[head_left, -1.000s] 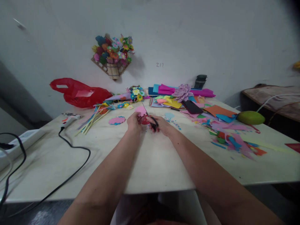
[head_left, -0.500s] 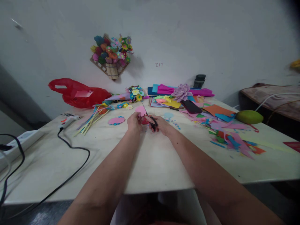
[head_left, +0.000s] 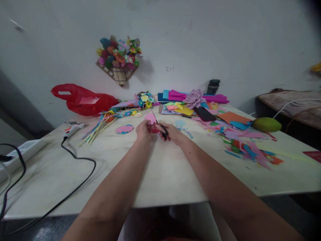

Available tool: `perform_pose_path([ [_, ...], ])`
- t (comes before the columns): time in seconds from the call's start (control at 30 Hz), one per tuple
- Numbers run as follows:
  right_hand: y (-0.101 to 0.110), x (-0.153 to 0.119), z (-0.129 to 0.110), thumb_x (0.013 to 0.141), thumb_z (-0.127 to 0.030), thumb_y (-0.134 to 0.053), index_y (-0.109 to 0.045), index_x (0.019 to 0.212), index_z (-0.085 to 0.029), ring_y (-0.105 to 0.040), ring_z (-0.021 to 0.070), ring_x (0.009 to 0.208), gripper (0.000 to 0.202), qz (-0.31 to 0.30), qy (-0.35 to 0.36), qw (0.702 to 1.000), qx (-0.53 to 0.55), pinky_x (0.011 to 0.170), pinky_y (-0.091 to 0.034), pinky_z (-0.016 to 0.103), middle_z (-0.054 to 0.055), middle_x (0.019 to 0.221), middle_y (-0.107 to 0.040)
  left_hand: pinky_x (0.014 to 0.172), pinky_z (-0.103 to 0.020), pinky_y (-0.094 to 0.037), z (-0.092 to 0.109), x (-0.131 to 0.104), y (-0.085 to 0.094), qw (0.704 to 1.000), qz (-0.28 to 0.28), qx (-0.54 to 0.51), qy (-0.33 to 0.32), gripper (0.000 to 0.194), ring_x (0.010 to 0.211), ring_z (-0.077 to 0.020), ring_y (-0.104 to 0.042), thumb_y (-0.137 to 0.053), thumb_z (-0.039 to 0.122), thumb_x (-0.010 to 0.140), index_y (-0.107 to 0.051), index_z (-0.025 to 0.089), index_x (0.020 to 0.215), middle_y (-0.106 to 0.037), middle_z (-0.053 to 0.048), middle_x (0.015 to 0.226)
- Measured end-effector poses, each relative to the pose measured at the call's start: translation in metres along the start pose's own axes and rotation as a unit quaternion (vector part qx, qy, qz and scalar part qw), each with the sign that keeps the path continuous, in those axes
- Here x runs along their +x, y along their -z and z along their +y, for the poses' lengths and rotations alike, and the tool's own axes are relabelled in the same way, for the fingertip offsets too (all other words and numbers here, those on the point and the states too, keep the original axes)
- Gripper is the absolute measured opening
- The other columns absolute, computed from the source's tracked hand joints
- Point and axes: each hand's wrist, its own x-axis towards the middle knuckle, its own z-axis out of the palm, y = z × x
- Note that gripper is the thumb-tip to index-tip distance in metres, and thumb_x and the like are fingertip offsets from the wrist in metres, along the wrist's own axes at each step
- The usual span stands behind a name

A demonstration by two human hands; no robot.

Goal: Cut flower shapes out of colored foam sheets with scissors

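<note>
My left hand [head_left: 144, 130] is closed, its fingertips at the lower edge of a pink foam or paper piece [head_left: 150, 117]. My right hand [head_left: 170, 131] grips scissors with black handles [head_left: 164, 132], the blades pointing up and left beside the pink piece. Between the two hands is a red piece [head_left: 154, 129], partly covered by fingers; which hand bears it is unclear. Left of my left hand lies a pink scalloped disc with a blue edge [head_left: 124, 129]. Light-blue scraps [head_left: 180, 123] lie just beyond my right hand.
A glue gun [head_left: 74, 129] with a trailing black cord lies left, near a white power strip [head_left: 27, 152]. Yellow strips [head_left: 94, 132] and a red plastic bag [head_left: 85, 100] are behind. To the right are colored scraps [head_left: 248, 147], a dark phone [head_left: 205, 114] and a green mango-like fruit [head_left: 267, 124].
</note>
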Motion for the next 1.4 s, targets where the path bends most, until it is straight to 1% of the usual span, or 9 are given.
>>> perform_pose_path([
  [0.27,0.001,0.002,0.002,0.085,-0.044,-0.059,-0.057,0.083,-0.016,-0.048,0.005,0.036,0.028,0.005,-0.017,1.0,0.001,0.031,-0.024,0.016,-0.005,0.053,-0.055,0.051,-0.019,-0.046,0.001,-0.003,-0.001,1.0,0.003,-0.001,0.004,0.017,0.047,-0.0084,-0.055,-0.055,0.002,0.067,-0.052,0.016,0.058,-0.053,0.002,0.051],
  [0.43,0.0,0.001,0.0,0.087,-0.04,-0.058,-0.059,0.083,-0.015,-0.046,0.0045,0.035,0.025,0.01,-0.022,1.0,0.0,0.03,-0.024,0.016,-0.005,0.053,-0.054,0.052,-0.02,-0.047,0.001,-0.001,-0.001,1.0,0.011,0.003,0.003,0.017,0.047,-0.0091,-0.056,-0.056,0.001,0.066,-0.053,0.016,0.059,-0.054,0.002,0.053],
  [0.53,0.0,0.001,0.0,0.087,-0.039,-0.058,-0.06,0.083,-0.015,-0.045,0.004,0.034,0.024,0.011,-0.028,1.0,-0.004,0.03,-0.024,0.016,-0.005,0.053,-0.054,0.053,-0.02,-0.047,0.001,-0.001,0.0,1.0,0.009,0.007,0.0,0.017,0.047,-0.0091,-0.056,-0.056,0.001,0.065,-0.052,0.016,0.059,-0.052,0.003,0.052],
  [0.73,0.003,0.003,0.0,0.085,-0.038,-0.061,-0.062,0.082,-0.015,-0.043,0.0043,0.034,0.023,0.011,-0.038,0.999,0.003,0.031,-0.025,0.017,-0.004,0.051,-0.054,0.053,-0.021,-0.049,0.002,0.002,0.003,1.0,-0.006,0.022,-0.003,0.018,0.045,-0.0092,-0.054,-0.057,0.002,0.062,-0.049,0.017,0.056,-0.049,0.003,0.051],
  [0.9,0.005,0.002,0.0,0.083,-0.036,-0.063,-0.062,0.079,-0.015,-0.044,0.0046,0.037,0.021,0.012,-0.035,0.999,0.008,0.033,-0.029,0.016,-0.004,0.051,-0.054,0.053,-0.02,-0.05,0.004,0.005,0.005,0.999,-0.022,0.036,-0.008,0.015,0.045,-0.0089,-0.054,-0.057,0.003,0.06,-0.051,0.015,0.055,-0.048,0.003,0.05],
  [1.13,0.009,0.005,0.004,0.083,-0.033,-0.061,-0.063,0.086,-0.015,-0.043,0.0049,0.037,0.019,0.006,-0.03,1.0,-0.001,0.034,-0.03,0.016,-0.005,0.05,-0.054,0.054,-0.022,-0.052,0.008,0.007,0.007,0.998,-0.035,0.052,0.002,0.014,0.048,-0.0102,-0.055,-0.056,0.003,0.06,-0.052,0.015,0.057,-0.049,0.002,0.05],
  [1.23,0.011,0.004,0.002,0.083,-0.034,-0.062,-0.063,0.086,-0.015,-0.043,0.0048,0.037,0.02,-0.003,-0.027,1.0,-0.007,0.034,-0.029,0.016,-0.005,0.05,-0.053,0.054,-0.023,-0.053,0.009,0.008,0.007,0.998,-0.036,0.058,0.007,0.015,0.049,-0.0107,-0.056,-0.057,0.002,0.06,-0.052,0.016,0.057,-0.049,0.002,0.05],
  [1.4,0.014,0.001,0.0,0.083,-0.035,-0.062,-0.061,0.085,-0.014,-0.042,0.0043,0.035,0.021,-0.014,-0.03,0.999,-0.018,0.032,-0.024,0.016,-0.005,0.05,-0.053,0.053,-0.025,-0.053,0.01,0.013,0.009,0.997,-0.038,0.058,0.027,0.013,0.049,-0.0132,-0.058,-0.058,0.003,0.06,-0.054,0.015,0.058,-0.053,0.0,0.051],
])
